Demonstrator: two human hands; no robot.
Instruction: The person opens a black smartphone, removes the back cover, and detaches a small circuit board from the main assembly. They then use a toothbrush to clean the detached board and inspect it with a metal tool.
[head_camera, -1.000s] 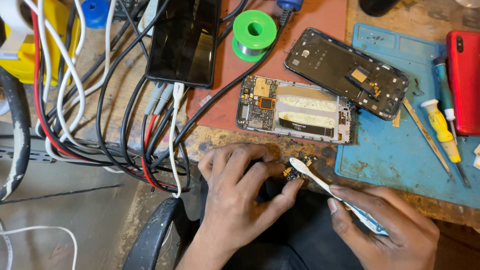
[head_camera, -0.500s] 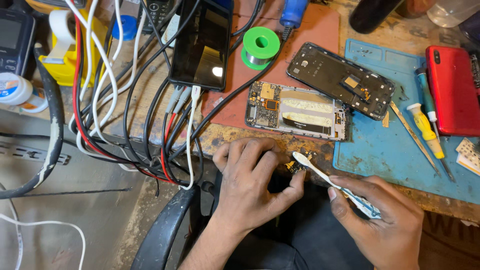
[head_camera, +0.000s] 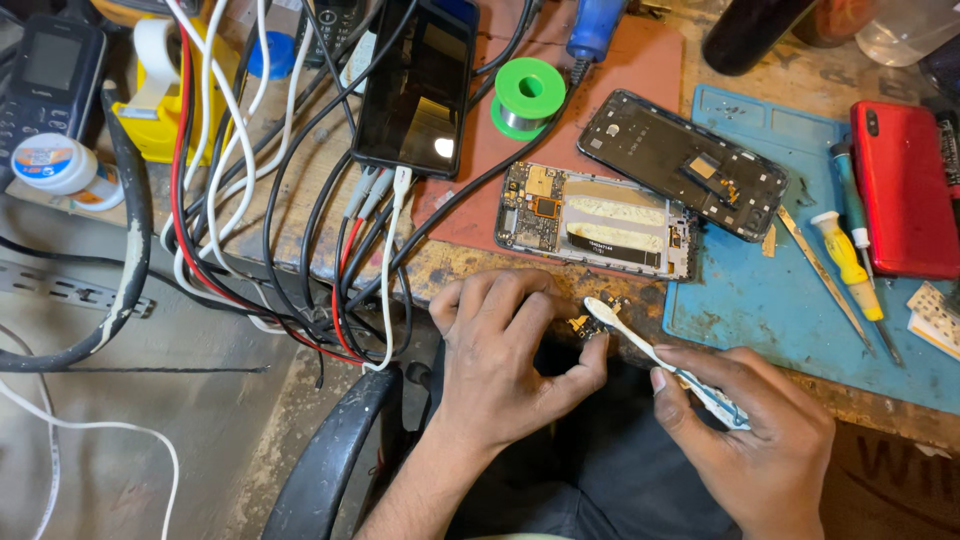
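My left hand (head_camera: 510, 355) pinches a small circuit board (head_camera: 590, 322) at the near edge of the workbench. My right hand (head_camera: 750, 440) grips a white toothbrush (head_camera: 640, 345), its head resting against that small board. Just beyond my hands lies an opened phone frame (head_camera: 595, 218) with exposed board and pale adhesive strips, on a reddish mat (head_camera: 640, 70). To its right a black phone back housing (head_camera: 685, 160) overlaps a blue work mat (head_camera: 790, 310).
A black phone (head_camera: 415, 85) plugged into cables, a green solder spool (head_camera: 528, 95), tangled red, white and black wires (head_camera: 250, 220), a yellow-handled screwdriver (head_camera: 848, 262), metal tweezers (head_camera: 820, 275) and a red phone (head_camera: 905, 190) lie around. A chair arm (head_camera: 330, 460) curves below.
The view has shifted down and right, showing more of the bench's left side. My hands hold the same grip, with the toothbrush head still at the small board.
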